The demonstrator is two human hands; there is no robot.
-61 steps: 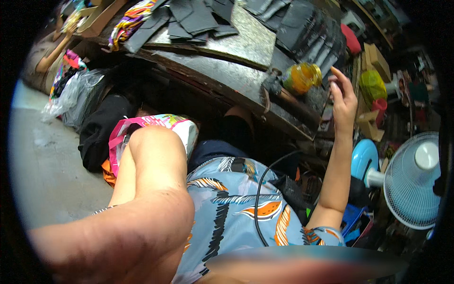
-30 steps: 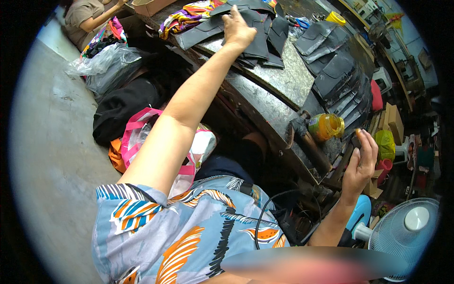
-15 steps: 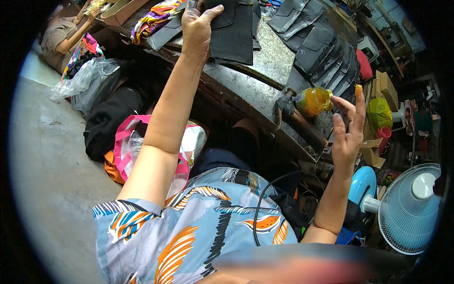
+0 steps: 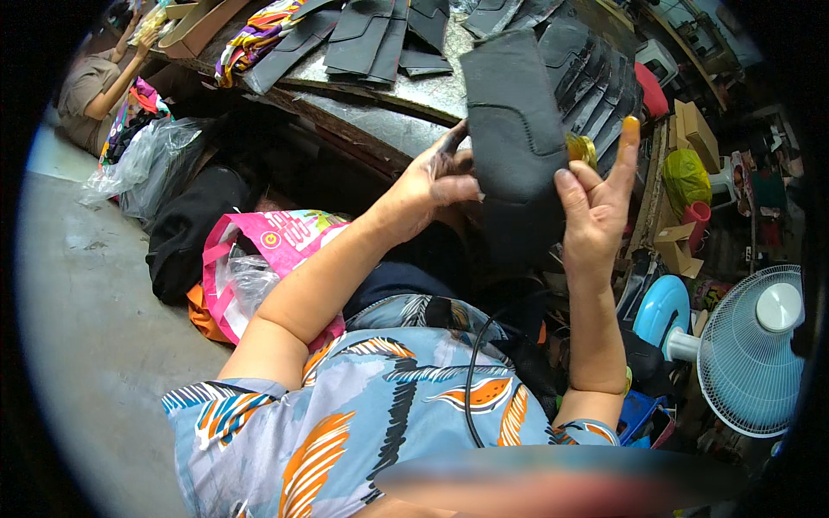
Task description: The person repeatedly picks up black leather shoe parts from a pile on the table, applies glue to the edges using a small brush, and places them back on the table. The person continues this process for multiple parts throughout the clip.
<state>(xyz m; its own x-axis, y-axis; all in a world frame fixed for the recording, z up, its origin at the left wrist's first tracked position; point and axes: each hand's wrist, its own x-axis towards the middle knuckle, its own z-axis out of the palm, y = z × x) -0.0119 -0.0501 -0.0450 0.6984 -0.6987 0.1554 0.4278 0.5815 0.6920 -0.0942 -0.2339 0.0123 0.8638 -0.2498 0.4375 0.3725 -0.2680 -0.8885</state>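
Upright in front of me is a black leather wallet piece (image 4: 509,147) with a curved stitched flap line. My left hand (image 4: 440,177) grips its left edge, dark smudges showing on the fingers. At the right edge, my right hand (image 4: 596,203) has thumb and bent fingers closed against the wallet piece. Its index finger points up, the tip coated with a yellow-orange paste (image 4: 631,127). Behind that hand and the wallet piece, a jar of yellow paste (image 4: 583,148) shows only in part.
More black wallet pieces (image 4: 367,39) lie on the metal-topped workbench (image 4: 380,125), with overlapping ones (image 4: 596,86) at its right. A colourful cloth (image 4: 259,34) sits far left. Bags (image 4: 268,233) stand below the bench. A fan (image 4: 751,345) is at the right; another person (image 4: 91,91) works far left.
My left hand has brought the wallet piece from over the bench nearer to me and rightward. My right hand, formerly beside the jar, now meets the wallet piece's right edge.
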